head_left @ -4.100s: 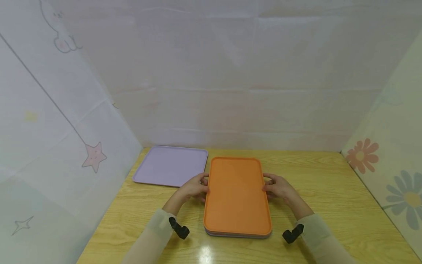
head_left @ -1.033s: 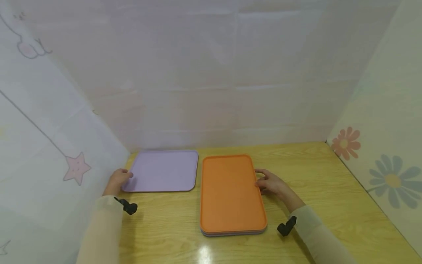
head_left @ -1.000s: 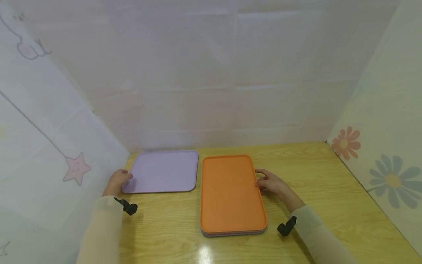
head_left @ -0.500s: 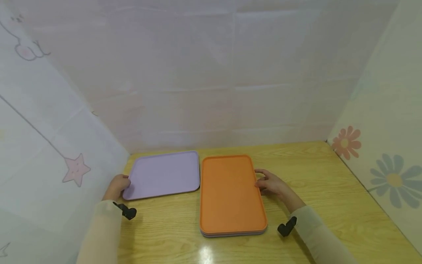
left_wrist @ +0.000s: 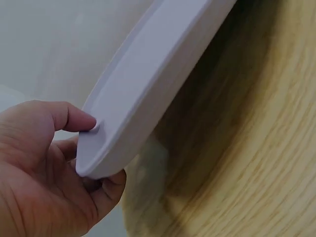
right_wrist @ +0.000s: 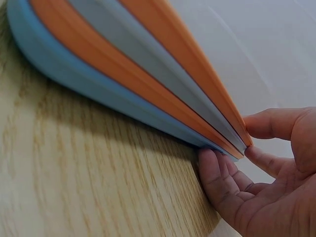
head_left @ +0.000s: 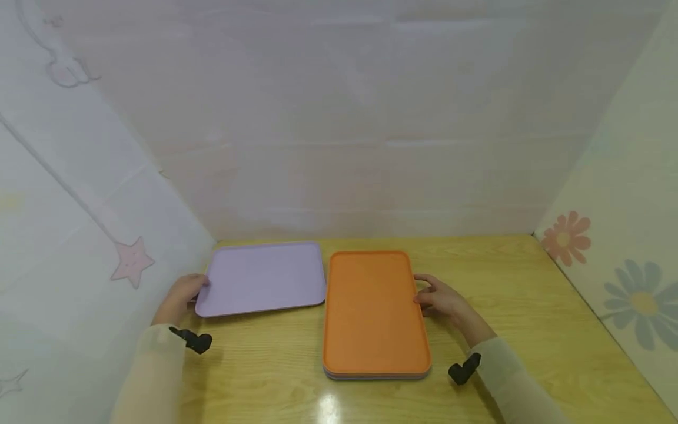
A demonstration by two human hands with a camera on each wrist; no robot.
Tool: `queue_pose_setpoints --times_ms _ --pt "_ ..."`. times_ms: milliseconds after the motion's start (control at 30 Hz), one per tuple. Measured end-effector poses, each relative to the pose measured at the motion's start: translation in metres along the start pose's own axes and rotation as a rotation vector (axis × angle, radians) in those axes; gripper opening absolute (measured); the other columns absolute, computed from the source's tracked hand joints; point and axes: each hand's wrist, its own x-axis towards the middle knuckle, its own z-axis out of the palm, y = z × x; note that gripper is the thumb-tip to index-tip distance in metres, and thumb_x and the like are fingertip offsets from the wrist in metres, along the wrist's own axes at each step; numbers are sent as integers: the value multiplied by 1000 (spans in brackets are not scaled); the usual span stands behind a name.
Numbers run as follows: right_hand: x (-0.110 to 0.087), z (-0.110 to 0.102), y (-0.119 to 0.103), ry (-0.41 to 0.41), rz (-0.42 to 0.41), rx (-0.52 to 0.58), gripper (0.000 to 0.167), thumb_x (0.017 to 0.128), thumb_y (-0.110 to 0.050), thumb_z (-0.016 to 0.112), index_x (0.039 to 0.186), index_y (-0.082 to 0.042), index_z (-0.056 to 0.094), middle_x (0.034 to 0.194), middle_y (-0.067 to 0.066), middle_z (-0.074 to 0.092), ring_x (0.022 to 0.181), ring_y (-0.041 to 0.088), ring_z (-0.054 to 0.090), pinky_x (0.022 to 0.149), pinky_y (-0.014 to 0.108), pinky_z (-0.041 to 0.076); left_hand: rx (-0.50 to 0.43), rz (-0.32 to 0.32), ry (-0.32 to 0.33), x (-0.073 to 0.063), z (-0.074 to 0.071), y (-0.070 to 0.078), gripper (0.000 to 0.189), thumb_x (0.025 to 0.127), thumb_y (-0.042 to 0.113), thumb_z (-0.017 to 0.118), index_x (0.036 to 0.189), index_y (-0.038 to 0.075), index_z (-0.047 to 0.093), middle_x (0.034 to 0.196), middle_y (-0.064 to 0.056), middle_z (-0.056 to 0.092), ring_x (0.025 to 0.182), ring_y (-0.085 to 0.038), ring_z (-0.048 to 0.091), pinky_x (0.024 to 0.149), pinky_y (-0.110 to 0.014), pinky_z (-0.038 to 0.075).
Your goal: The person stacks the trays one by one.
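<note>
In the head view, a lavender tray (head_left: 262, 280) lies left of a taller stack of trays topped by an orange tray (head_left: 376, 315). My left hand (head_left: 182, 294) pinches the lavender tray's left end, thumb on its top face and fingers beneath. The left wrist view shows that tray (left_wrist: 143, 64) tilted, with dark shadow under it. My right hand (head_left: 442, 300) holds the stack's right edge. In the right wrist view, the thumb touches the top orange tray (right_wrist: 182, 54), while other fingers reach the blue bottom tray (right_wrist: 89, 91); another orange and a grey tray (right_wrist: 133, 54) lie between.
A wooden table (head_left: 254, 365) bears everything. Pale sheets printed with a star (head_left: 131, 262) and flowers (head_left: 565, 238) stand at the left, back and right. A black wrist mount (head_left: 192, 340) sits on my left sleeve, and another (head_left: 464, 369) on the right.
My left hand has gone from the orange stack's left edge to the lavender tray's left end. That tray has turned slightly and shifted right, close against the stack. My right hand stays at the stack.
</note>
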Motion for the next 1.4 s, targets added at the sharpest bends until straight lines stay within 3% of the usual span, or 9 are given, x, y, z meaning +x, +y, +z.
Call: queue_pose_setpoints --times_ms 67,167,267,467,600,900,1033,1200,1400 --pt "1 0 -1 -19 -6 -2 72 98 -10 64 159 -6 25 125 25 59 94 26 69 79 41 60 -29 27 -20 -8 -5 0 60 101 22 47 146 -15 33 133 -32 49 100 -27 61 79 -37 57" --pt "2 0 -1 -31 -4 -6 74 97 -10 65 159 -5 24 123 25 60 92 26 69 79 41 60 -96 55 -42 -21 -11 2 59 102 17 51 146 -16 31 112 -17 62 85 -15 64 75 -35 59" --pt "3 0 -1 -39 -4 -5 74 97 -9 65 159 -4 24 121 23 62 92 24 69 77 40 60 -131 76 -53 -34 -15 5 63 102 16 55 148 -18 27 101 -7 66 81 -13 67 76 -35 60" --pt "4 0 1 -65 -21 -3 75 97 -6 63 158 -2 22 113 20 64 89 22 67 74 37 60 -145 90 -15 -59 -17 6 65 104 17 54 149 -19 24 107 -10 66 85 -15 67 75 -32 60" --pt "5 0 1 -72 -31 -1 75 96 -7 64 158 -1 22 113 19 64 90 22 67 75 38 60 -215 101 1 -74 -15 2 67 105 17 53 149 -20 20 99 -1 66 82 -10 66 74 -29 60" --pt "6 1 0 -52 -35 1 74 97 -6 63 158 -3 23 116 21 63 93 23 67 77 40 60 -333 156 18 -93 -2 -2 74 104 19 56 153 -17 14 98 7 64 85 -6 65 77 -27 60" --pt "6 2 -2 -69 -41 13 73 98 -8 63 159 -3 23 120 23 62 95 24 68 79 40 60 -423 173 -8 -101 5 -1 74 104 14 56 155 -14 10 96 10 64 85 -7 66 75 -28 60" --pt "5 2 -4 -65 -41 14 74 98 -8 63 159 -2 22 123 25 61 95 24 68 78 40 60 -518 186 -41 -102 20 6 75 103 9 56 158 -8 9 95 11 65 87 -9 67 75 -30 60" --pt "5 2 -4 -64 -40 19 74 98 -7 63 159 0 22 124 26 61 96 25 69 79 41 60 -554 206 -62 -103 36 18 73 102 7 55 159 -4 10 92 10 67 85 -10 67 74 -30 59"
